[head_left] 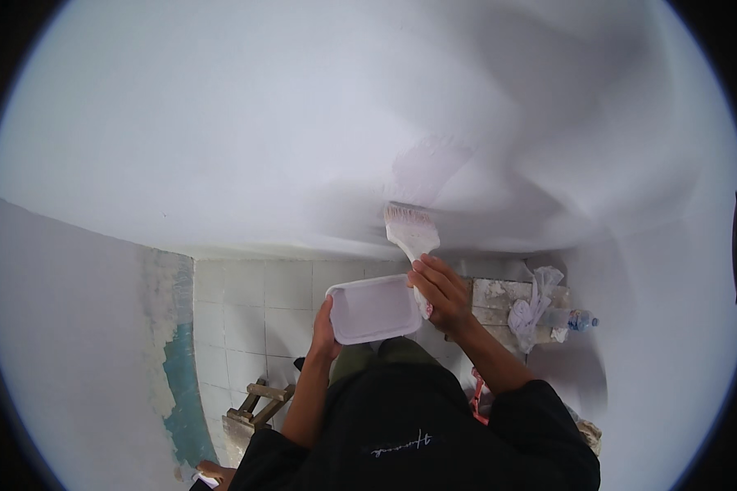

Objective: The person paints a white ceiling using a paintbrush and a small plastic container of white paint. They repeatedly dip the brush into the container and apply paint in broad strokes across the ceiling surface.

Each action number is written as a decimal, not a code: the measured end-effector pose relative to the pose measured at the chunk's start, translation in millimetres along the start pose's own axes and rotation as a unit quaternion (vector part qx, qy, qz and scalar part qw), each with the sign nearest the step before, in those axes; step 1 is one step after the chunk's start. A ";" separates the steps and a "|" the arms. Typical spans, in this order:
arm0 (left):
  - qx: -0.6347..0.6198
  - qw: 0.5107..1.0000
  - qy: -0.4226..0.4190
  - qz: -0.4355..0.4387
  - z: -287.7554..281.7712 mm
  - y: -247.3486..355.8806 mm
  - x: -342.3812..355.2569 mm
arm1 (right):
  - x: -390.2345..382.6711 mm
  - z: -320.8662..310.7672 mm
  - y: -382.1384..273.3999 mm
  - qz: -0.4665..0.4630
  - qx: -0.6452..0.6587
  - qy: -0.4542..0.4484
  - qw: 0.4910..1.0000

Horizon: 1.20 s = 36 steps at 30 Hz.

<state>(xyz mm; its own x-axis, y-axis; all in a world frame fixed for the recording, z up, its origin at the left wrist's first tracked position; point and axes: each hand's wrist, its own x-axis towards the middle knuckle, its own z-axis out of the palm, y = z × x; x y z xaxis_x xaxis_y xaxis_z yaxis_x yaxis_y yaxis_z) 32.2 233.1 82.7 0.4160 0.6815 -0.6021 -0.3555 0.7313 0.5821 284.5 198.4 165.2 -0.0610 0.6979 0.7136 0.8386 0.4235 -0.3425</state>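
My left hand [325, 329] grips the left side of a shallow rectangular tray [336, 326], whose inside looks coated in pale lilac paint. In my right hand [441, 292] is a wide paintbrush [415, 236], its white handle smeared with paint and its bristles pointing up toward the white wall [287, 147]. The bristle tips are at or very close to the wall; I cannot tell if they touch. Just above them spreads a damp-looking lilac patch [430, 169]. The tray's right edge lies close beside the brush handle.
White floor tiles [246, 282] lie below. A wooden stand [258, 405] is at lower left, near a wall with a peeled teal strip [187, 393]. At right, a paint-spattered surface [491, 293] bears a plastic bag [532, 311] and a plastic bottle [580, 320]. Another person's hand [214, 473] shows at bottom left.
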 end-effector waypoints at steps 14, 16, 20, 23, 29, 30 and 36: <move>0.008 1.000 0.013 0.003 -4.2 1.5 2.9 | -15.9 35.4 13.0 0.001 -0.012 -0.021 1.000; 0.012 1.000 0.012 0.007 -5.2 0.3 4.0 | -15.2 35.2 11.0 0.032 0.019 -0.018 0.999; 0.003 1.000 0.019 0.020 -8.5 -3.9 4.7 | -7.8 12.8 -8.6 0.126 0.035 0.021 0.991; -0.001 0.999 0.028 0.037 -2.6 -2.3 2.8 | 7.7 -20.4 -37.9 0.161 0.077 0.048 0.983; 0.009 0.999 0.010 0.030 6.8 6.1 -5.7 | 13.6 -54.4 -72.7 0.140 0.162 -0.114 0.970; 0.007 1.000 0.006 0.028 8.9 6.6 -5.9 | 11.6 -55.1 -73.5 0.137 0.176 -0.158 0.962; -0.001 0.998 0.005 0.062 12.9 -4.9 -2.3 | 0.3 -33.7 -81.8 0.068 0.164 -0.204 0.963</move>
<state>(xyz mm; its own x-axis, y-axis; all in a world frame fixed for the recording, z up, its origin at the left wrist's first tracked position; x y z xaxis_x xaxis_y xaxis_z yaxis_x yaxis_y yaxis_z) 43.8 227.6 88.3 0.3607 0.7666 -0.5313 -0.4056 0.6419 0.6508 234.1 144.5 214.0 -0.2267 0.9001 0.3720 0.6413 0.4254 -0.6386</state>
